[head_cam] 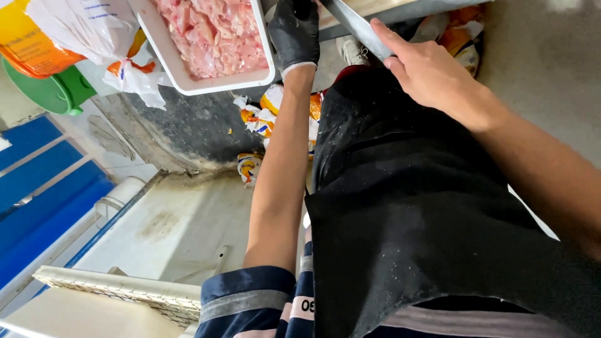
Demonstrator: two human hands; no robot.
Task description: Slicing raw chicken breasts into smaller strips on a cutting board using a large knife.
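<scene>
Grey concrete floor point(188, 219) fills the lower left of the view, stained and dusty, with a blue panelled wall point(37, 188) running along its left edge. Largest in the picture is a black apron point(407, 206) speckled with pale flecks, hanging down the person's front and covering most of the right half. Below it shows a dark blue sleeve point(247, 300) with a grey band.

At the top, a white tray point(178, 69) heaped with pink raw chicken pieces point(213, 31) juts out from the counter edge point(400, 9). Just left of the tray lies a white plastic bag point(87, 28), with an orange container point(25, 44) and a green bucket point(53, 91) behind it. Crumpled orange-and-white wrappers point(263, 116) lie scattered on the floor beneath the tray.

The left hand point(294, 31) wears a black glove and rests against the right-hand wall of the tray, fingers curled; whether it truly grips the rim cannot be told. The right hand point(426, 72) is bare and closed around the handle end of a long knife point(354, 25), its grey blade slanting up and left toward the counter edge, index finger stretched along it.

A white perforated grate point(119, 291) sits at the bottom left.
</scene>
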